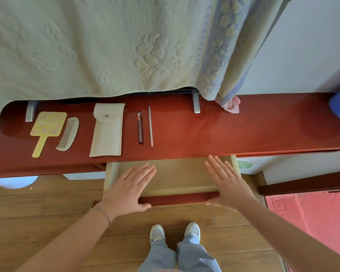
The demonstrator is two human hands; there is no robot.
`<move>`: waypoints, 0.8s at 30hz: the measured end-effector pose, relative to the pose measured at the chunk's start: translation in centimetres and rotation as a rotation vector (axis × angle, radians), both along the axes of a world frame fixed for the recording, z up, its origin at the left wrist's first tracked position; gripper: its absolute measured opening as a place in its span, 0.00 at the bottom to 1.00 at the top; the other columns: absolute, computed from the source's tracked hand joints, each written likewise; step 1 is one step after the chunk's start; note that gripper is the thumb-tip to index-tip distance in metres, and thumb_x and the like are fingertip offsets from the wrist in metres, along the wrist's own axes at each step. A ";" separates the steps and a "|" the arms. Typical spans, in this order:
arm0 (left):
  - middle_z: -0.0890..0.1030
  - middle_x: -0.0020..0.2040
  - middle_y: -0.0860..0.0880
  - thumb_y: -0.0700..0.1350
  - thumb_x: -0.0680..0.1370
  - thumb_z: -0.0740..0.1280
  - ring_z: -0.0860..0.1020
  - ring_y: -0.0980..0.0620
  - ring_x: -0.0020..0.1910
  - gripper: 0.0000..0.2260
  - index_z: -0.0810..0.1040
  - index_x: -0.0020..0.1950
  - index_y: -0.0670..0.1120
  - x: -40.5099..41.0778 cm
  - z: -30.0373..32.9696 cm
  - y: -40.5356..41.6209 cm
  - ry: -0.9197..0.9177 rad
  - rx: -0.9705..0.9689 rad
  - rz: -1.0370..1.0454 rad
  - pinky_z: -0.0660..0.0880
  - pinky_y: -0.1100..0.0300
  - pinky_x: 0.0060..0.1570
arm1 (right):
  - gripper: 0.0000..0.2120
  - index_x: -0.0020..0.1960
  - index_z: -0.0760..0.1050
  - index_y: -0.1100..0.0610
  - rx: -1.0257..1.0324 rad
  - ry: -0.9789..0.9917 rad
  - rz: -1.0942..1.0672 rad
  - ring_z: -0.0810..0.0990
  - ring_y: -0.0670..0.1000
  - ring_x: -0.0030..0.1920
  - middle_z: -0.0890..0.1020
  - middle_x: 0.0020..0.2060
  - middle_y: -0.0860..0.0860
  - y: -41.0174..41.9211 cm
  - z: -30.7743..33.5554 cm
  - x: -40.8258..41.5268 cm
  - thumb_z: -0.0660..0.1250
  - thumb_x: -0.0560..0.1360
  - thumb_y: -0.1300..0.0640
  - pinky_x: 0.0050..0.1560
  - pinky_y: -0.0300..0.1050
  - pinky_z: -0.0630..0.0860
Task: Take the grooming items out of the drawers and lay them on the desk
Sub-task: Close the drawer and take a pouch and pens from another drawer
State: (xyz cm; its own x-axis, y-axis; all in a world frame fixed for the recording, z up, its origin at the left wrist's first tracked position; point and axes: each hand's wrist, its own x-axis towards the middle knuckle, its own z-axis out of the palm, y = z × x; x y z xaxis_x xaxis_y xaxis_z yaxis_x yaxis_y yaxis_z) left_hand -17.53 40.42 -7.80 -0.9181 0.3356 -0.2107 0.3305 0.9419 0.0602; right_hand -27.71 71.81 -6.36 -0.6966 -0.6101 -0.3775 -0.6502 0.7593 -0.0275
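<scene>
Grooming items lie in a row on the red tabletop (243, 132) behind the open drawer (171, 173): a yellow hand mirror (45, 127), comb (68, 134), beige pouch (107, 130), dark pen-like tube (140, 127) and thin stick (150, 126). The left hand (129, 190) and right hand (227, 183) rest flat on the drawer's front edge, fingers straight and slightly apart, holding nothing.

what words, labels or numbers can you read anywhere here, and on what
None can be read.
Yellow hand mirror: pale marks on its back, too blurred to tell whether they are letters.
Dark pen-like stick: a small light patch near its top, too small to read.
Beige snap pouch, comb and thin grey stick: no text visible.
</scene>
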 end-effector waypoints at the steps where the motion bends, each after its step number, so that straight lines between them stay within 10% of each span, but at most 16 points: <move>1: 0.62 0.74 0.45 0.66 0.65 0.66 0.56 0.48 0.73 0.47 0.54 0.75 0.43 -0.4 0.0 -0.2 0.030 -0.007 0.017 0.51 0.51 0.70 | 0.60 0.76 0.49 0.59 -0.012 0.028 -0.025 0.50 0.53 0.75 0.55 0.75 0.55 -0.4 0.0 -0.5 0.68 0.56 0.28 0.73 0.50 0.44; 17: 0.77 0.58 0.45 0.34 0.64 0.73 0.77 0.46 0.56 0.25 0.73 0.60 0.42 -5.4 -0.6 -1.3 0.325 -0.055 0.154 0.73 0.51 0.49 | 0.43 0.75 0.51 0.62 -0.124 0.195 -0.179 0.53 0.54 0.76 0.55 0.76 0.56 -5.0 -0.3 -6.6 0.71 0.70 0.48 0.73 0.46 0.46; 24: 0.78 0.56 0.45 0.38 0.65 0.73 0.76 0.47 0.55 0.22 0.74 0.58 0.43 -5.7 -0.8 -1.2 0.317 -0.022 0.148 0.72 0.51 0.49 | 0.38 0.75 0.49 0.62 -0.119 0.207 -0.189 0.51 0.54 0.76 0.53 0.76 0.57 -5.6 -1.1 -6.4 0.67 0.74 0.51 0.73 0.46 0.44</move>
State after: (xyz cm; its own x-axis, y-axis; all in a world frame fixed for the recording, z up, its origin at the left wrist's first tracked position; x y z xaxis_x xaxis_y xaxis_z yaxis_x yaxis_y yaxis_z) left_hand -23.23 39.24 -8.59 -0.9774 0.1928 0.0872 0.1895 0.9809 -0.0444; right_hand -34.08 66.24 -7.44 -0.8569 -0.4934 -0.1491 -0.4983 0.8670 -0.0052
